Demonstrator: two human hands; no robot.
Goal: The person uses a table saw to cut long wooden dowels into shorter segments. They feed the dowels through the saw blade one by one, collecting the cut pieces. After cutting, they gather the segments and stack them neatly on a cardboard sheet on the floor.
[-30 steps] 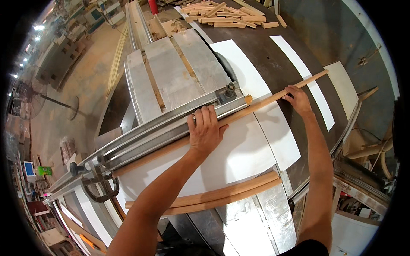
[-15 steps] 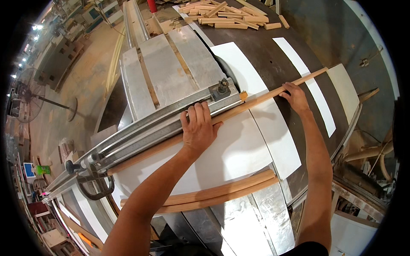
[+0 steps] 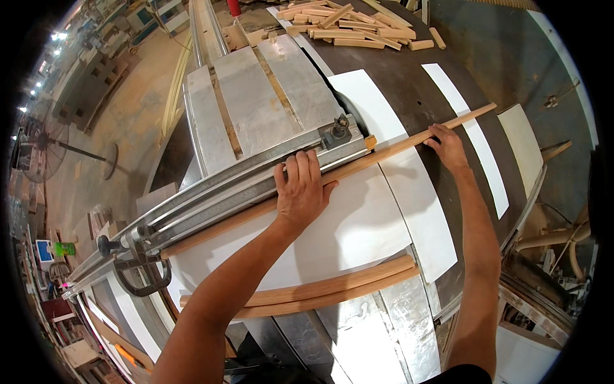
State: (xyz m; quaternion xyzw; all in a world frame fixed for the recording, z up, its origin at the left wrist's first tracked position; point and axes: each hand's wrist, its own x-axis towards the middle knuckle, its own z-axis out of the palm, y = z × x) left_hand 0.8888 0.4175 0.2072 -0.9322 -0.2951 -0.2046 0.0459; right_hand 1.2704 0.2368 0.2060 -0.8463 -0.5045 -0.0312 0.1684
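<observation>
A long, thin wooden strip (image 3: 249, 214) lies along a metal fence (image 3: 192, 219), its far right end reaching over the dark tabletop. My left hand (image 3: 300, 192) is on the fence and strip, fingers curled over the metal rail and thumb along the wood. Farther right, my right hand (image 3: 448, 148) closes on the strip between thumb and fingers. An end stop (image 3: 340, 130) with a dark knob sits on the fence, with a small wood block (image 3: 370, 142) at the fence's end. Nearer to me, two more wooden strips (image 3: 332, 285) lie side by side.
White sheets (image 3: 320, 227) cover part of the machine table. A pile of short wood pieces (image 3: 352, 25) lies at the far side of the dark tabletop (image 3: 409, 102). A black clamp (image 3: 144, 275) hangs at the fence's left end. A standing fan (image 3: 48, 144) is at the left.
The fence, strip and both hands have shifted slightly forward against the dark tabletop. Both hands keep their places on the strip. The view has also shifted a little.
</observation>
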